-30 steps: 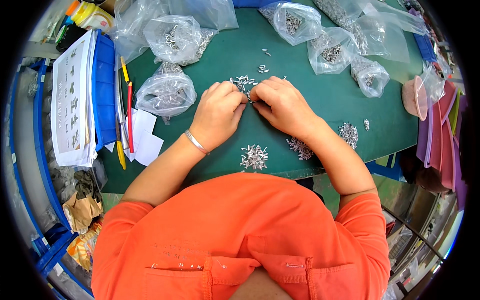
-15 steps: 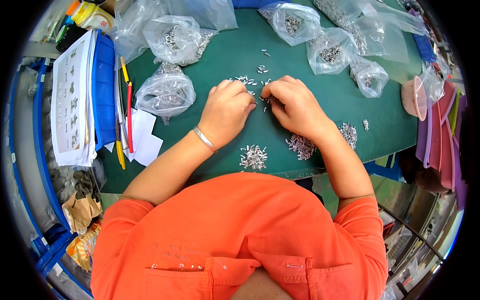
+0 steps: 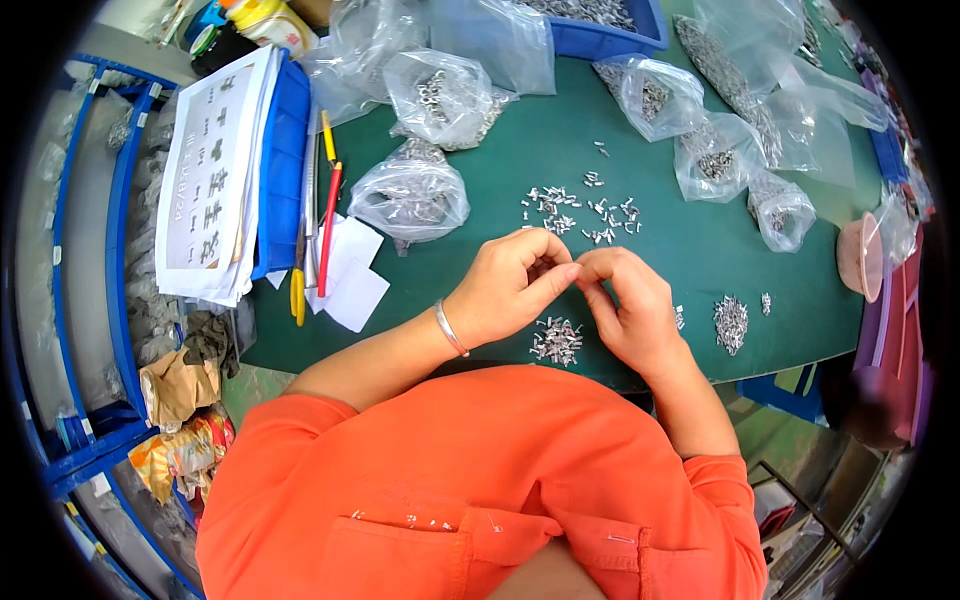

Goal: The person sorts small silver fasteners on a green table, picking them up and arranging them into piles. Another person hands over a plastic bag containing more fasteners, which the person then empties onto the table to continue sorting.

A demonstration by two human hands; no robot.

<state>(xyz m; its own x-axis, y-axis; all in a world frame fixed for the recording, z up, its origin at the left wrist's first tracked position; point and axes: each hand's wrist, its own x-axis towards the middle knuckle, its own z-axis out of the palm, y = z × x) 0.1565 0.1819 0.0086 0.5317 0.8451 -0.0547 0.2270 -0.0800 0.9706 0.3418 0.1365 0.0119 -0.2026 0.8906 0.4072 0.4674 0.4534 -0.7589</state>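
Above the green tabletop [image 3: 510,200], my left hand [image 3: 512,285] and right hand [image 3: 637,308] meet at their fingertips. Thumb and fingers are pinched together on each. Whatever lies between them is too small and covered to make out. Just beyond the hands are loose small silvery metal pieces [image 3: 551,200], with another scattered group [image 3: 612,218] to their right. Nearer my body, a heap of the same kind of pieces [image 3: 556,341] sits below the left hand. Farther right lies a second heap [image 3: 731,325], and some pieces peek out beside my right hand.
Open plastic bags of metal parts stand at the back left [image 3: 437,95] and back right [image 3: 715,160]. A blue tray [image 3: 612,45] is behind them. Papers [image 3: 215,170], a red-handled tool [image 3: 329,225] and white slips [image 3: 355,290] lie left. A pink cup [image 3: 860,258] stands right.
Both hands have drawn back from the scattered pieces toward my body and come together at the fingertips. The whole view has shifted, so the table appears farther right and lower.
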